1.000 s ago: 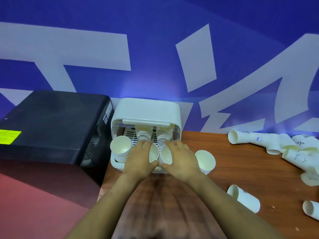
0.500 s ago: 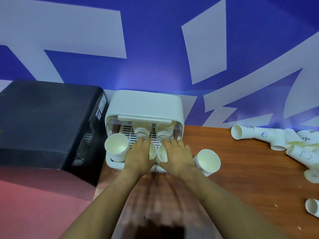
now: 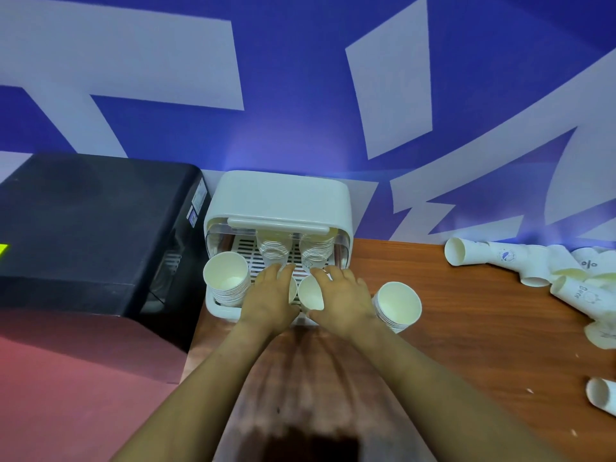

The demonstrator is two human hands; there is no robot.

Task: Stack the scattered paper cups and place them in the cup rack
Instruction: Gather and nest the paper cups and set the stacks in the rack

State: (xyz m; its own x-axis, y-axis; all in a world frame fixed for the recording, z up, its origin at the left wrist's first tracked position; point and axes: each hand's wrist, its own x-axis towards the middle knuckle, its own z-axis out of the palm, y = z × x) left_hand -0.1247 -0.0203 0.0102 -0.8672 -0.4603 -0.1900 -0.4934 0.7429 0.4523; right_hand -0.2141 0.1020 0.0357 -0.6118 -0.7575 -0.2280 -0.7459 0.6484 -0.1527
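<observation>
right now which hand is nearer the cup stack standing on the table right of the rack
Right. The right hand sits just left of the cup stack on the table, almost touching it. The left hand is farther left, at the cup rack front, beyond the right hand.

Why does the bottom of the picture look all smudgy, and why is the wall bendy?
Head view: the wooden table near the bottom edge is smeared and blurred between the forearms, with a dark blotch; the wide-angle lens curves the blue wall and its white shapes; a soft glow brightens the wall behind the cup rack.
</observation>
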